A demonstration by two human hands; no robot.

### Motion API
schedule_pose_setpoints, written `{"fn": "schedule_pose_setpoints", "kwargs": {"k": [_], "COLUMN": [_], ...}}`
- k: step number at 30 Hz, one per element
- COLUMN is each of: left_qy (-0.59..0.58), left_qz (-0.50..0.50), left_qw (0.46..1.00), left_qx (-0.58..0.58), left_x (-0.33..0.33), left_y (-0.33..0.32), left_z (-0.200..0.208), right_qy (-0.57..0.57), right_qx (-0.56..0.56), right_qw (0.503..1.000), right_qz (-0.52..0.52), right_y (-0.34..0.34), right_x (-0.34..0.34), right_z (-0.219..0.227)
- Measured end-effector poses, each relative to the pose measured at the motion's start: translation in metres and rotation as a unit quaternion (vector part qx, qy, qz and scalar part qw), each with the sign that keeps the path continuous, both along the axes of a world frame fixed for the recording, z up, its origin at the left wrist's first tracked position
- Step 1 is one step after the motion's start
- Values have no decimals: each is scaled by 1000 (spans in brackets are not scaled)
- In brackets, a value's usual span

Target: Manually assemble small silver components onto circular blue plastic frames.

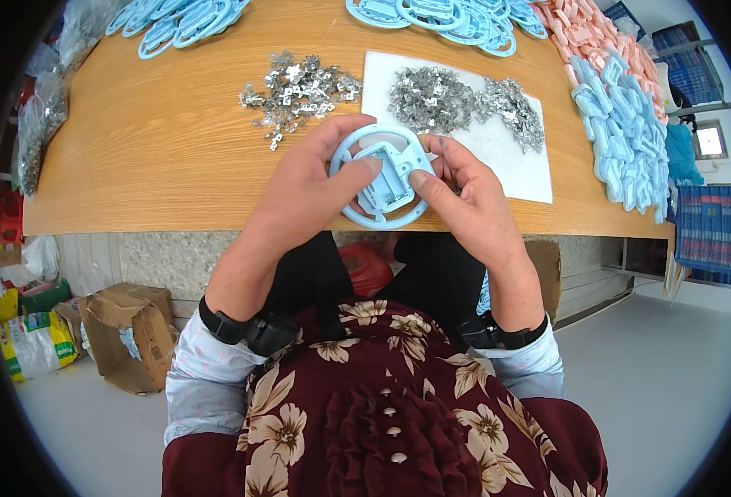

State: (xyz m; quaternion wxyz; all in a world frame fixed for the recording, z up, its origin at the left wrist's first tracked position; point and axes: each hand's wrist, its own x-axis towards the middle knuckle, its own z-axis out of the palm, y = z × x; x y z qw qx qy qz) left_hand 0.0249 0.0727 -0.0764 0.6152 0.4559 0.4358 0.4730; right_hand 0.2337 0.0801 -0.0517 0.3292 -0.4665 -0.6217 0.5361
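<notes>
Between the left hand (312, 182) and the right hand (471, 195) is a round blue plastic wheel (388, 180). Both hands hold its sides, thumbs (362, 173) on top. Past the wheel, shiny metal bits (432, 98) lie in piles.

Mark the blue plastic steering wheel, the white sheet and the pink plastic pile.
Blue plastic steering wheel (391, 182): head view, inside its rectangular recess.
White sheet (524, 178): head view, bare area near its lower right corner.
Pink plastic pile (591, 35): head view, middle of the heap.
</notes>
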Motion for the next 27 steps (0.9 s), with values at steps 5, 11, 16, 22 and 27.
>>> {"fn": "schedule_pose_setpoints", "kwargs": {"k": [5,11,16,22,27], "left_qy": [72,74,80,116,120], "left_qz": [-2,22,10,10,19], "left_qw": [997,997,997,993,992], "left_qx": [4,-1,-13,10,20], "left_x": [-3,1,1,0,1], "left_y": [7,7,6,5,5], "left_z": [-7,-11,-7,-9,-10], "right_qy": [-193,-402,-419,-476,-448], "right_qx": [186,249,264,301,277], "right_qw": [963,881,869,826,850], "right_qz": [-42,22,-4,23,-6], "right_y": [-6,-22,-25,-23,-17], "right_x": [3,-8,-22,-30,-35], "right_z": [6,19,23,19,7]}}
